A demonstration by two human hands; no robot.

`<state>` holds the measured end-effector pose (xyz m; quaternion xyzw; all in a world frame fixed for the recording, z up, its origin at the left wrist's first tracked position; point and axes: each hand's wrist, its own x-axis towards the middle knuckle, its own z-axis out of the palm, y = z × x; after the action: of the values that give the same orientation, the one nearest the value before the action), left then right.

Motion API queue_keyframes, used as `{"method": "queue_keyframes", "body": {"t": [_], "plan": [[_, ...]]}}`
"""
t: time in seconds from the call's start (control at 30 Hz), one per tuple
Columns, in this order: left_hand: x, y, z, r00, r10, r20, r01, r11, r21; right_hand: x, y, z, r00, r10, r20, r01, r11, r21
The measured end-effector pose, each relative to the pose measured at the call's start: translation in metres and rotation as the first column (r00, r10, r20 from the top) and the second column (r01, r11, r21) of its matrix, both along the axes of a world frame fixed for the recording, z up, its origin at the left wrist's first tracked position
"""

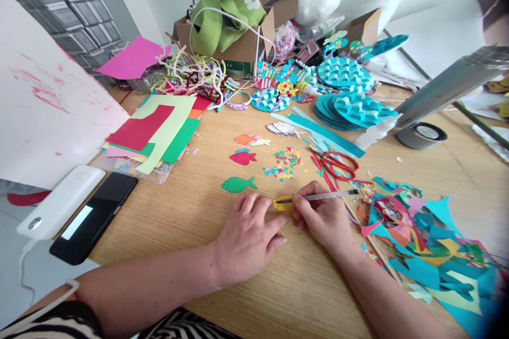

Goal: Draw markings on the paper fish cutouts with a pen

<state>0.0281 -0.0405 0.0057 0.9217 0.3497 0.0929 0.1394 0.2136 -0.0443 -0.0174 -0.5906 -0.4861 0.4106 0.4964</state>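
Note:
A small yellow paper fish [283, 203] lies on the wooden table [167, 222], partly covered by my fingers. My right hand [324, 217] grips a pen [328, 195], its tip touching the yellow paper. Flat beside it, my left hand [254, 228] rests with fingers spread, the fingertips at the fish's left and lower edges. Just beyond my left hand is a green paper fish [238, 185]. Farther back sit a red paper fish [242, 157], an orange paper fish [245, 139] and a white fish [283, 128] with drawn lines.
Red-handled scissors [340, 164] and confetti dots [288, 157] lie beyond my right hand. Paper scraps [421, 238] heap at the right. Coloured sheets [159, 127], a phone [95, 217] and a white power bank [61, 201] are at the left. A tape roll [422, 135] stands behind the scraps.

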Motion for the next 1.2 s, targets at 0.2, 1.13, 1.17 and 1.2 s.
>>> {"method": "queue_keyframes", "body": {"t": [0.2,1.13,1.17,1.2], "plan": [[0.0002,0.0002,-0.0001,1.0,0.002,0.001,-0.002,1.0,0.004,-0.0007,0.0002,0.0006,1.0,0.009,0.005,-0.009,1.0,-0.011],[-0.0022,0.0026,-0.0029,0.999,-0.006,0.046,0.005,1.0,0.015,-0.0022,-0.0034,0.0062,0.946,-0.312,-0.088,0.324,0.925,0.199],[-0.0022,0.003,-0.0032,0.999,-0.008,0.05,0.007,1.0,0.016,-0.002,-0.0033,0.0064,0.945,-0.315,-0.092,0.327,0.922,0.207],[-0.0022,0.0032,-0.0034,0.998,-0.01,0.054,0.009,1.0,0.018,-0.0019,-0.0032,0.0065,0.943,-0.319,-0.096,0.333,0.918,0.217]]}}
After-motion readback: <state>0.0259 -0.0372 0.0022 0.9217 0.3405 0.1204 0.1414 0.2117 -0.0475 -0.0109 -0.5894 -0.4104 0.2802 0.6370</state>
